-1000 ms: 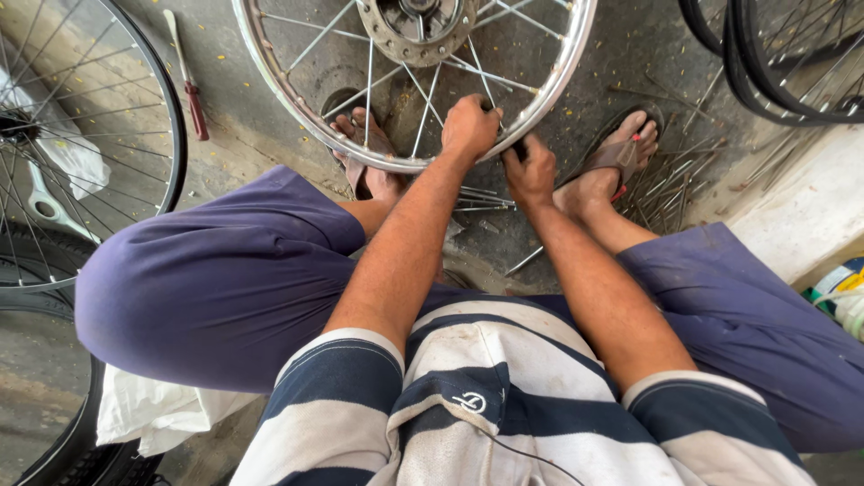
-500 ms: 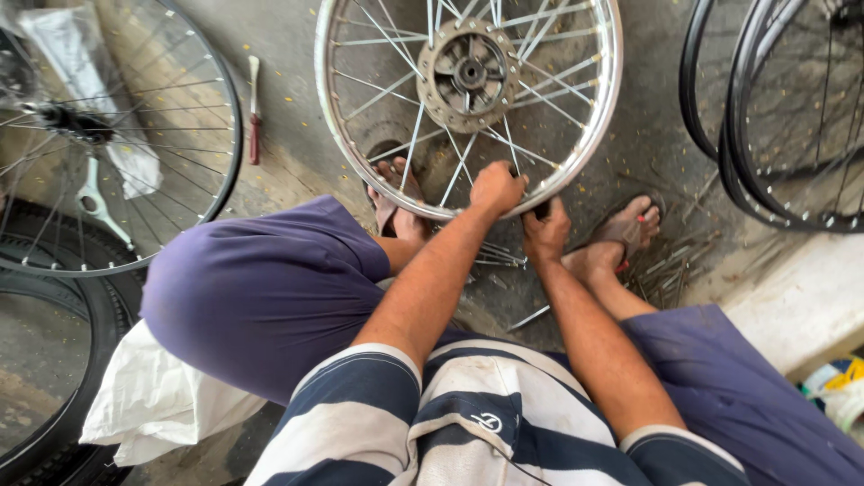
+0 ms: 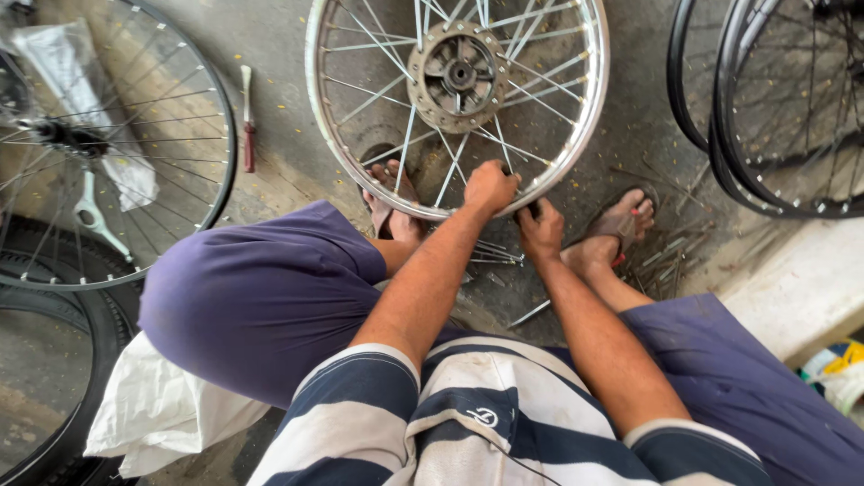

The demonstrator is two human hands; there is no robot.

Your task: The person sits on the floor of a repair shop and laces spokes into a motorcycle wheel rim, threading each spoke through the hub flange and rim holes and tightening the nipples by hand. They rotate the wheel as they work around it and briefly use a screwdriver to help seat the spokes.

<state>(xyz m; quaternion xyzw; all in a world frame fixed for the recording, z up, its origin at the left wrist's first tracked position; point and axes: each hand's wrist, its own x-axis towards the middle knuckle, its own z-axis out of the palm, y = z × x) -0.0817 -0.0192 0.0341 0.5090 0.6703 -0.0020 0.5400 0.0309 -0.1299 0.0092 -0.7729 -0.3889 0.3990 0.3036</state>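
The spoked wheel rim (image 3: 589, 117) stands on the concrete floor (image 3: 648, 135) between the person's feet. The left hand (image 3: 490, 187) grips its lower edge; the right hand (image 3: 540, 229) closes just beside, perhaps on a small tool. Bracing the rim steady suits the spoke (image 3: 450, 175) work.

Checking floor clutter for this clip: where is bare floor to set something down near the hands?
Bare concrete lies between the red-handled screwdriver and the silver spoked wheel rim, and between that rim and the black tyres. It is crowded under the left hand and right hand, where loose metal spokes litter the floor.
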